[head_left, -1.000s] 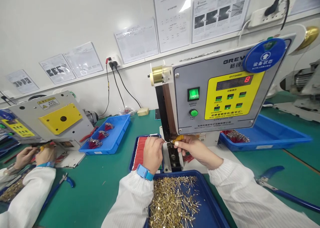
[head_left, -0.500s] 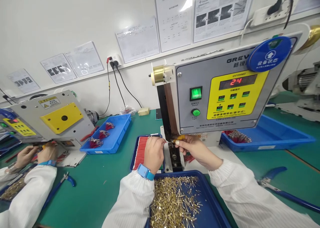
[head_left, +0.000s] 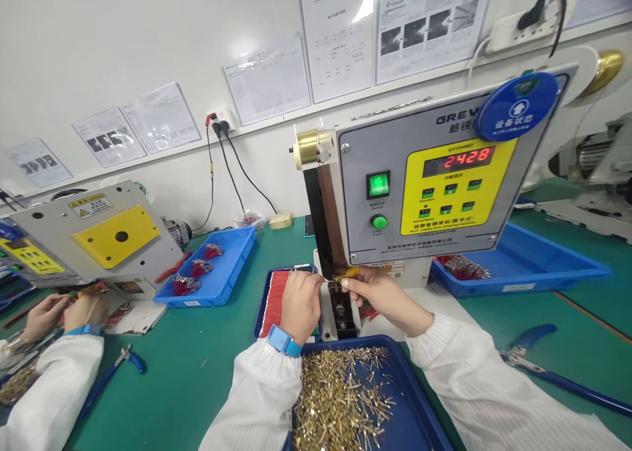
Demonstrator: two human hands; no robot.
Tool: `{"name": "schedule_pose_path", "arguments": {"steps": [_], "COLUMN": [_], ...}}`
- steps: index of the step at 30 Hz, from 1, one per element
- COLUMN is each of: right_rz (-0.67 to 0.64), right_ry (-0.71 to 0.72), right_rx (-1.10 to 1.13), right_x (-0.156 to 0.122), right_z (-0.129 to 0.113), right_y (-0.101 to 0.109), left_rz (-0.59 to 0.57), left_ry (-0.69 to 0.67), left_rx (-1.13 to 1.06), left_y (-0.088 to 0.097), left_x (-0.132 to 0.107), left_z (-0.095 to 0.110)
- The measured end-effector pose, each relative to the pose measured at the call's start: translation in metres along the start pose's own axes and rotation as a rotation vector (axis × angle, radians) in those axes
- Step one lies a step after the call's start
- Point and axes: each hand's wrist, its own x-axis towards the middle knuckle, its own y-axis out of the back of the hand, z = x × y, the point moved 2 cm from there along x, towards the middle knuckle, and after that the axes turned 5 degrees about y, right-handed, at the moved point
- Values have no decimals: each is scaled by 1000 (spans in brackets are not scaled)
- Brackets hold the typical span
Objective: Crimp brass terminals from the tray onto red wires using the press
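**Crimping station, seen from the head-worn camera.** A thin wire (head_left: 323,279) is pinched between thumb and forefinger of the left hand (head_left: 300,306). A small yellow piece (head_left: 348,272), too small to identify, is pinched by the pressed-together fingertips of the right hand (head_left: 385,297). Both are held touching each other just above the metal die block (head_left: 338,299) of a GREW crimping machine (head_left: 419,194), whose display reads 2428. A blue tray of loose brass terminals (head_left: 340,398) is placed at 6 o'clock from the hands, and a tray of red wires (head_left: 274,301) at 9 o'clock. A blue tray of red wire bundles (head_left: 205,273) is seen at 10 o'clock, blue-handled pliers (head_left: 557,378) at 4 o'clock. A co-worker's hands (head_left: 47,317) are shown well apart, at 9 o'clock.
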Motion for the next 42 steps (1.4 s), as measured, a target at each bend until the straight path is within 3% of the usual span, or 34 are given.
{"name": "schedule_pose_path", "arguments": {"steps": [10, 17, 42], "right_rz": [0, 3, 86], "right_ry": [0, -9, 58], "right_rx": [4, 31, -32], "right_x": [0, -1, 0], "right_z": [0, -2, 6], "right_y": [-1, -1, -7], "left_rz": [6, 96, 97], "left_ry": [-21, -16, -94], "left_rx": [-14, 43, 23], "left_y": [0, 3, 1], "left_x": [0, -1, -2], "left_z": [0, 2, 1]}}
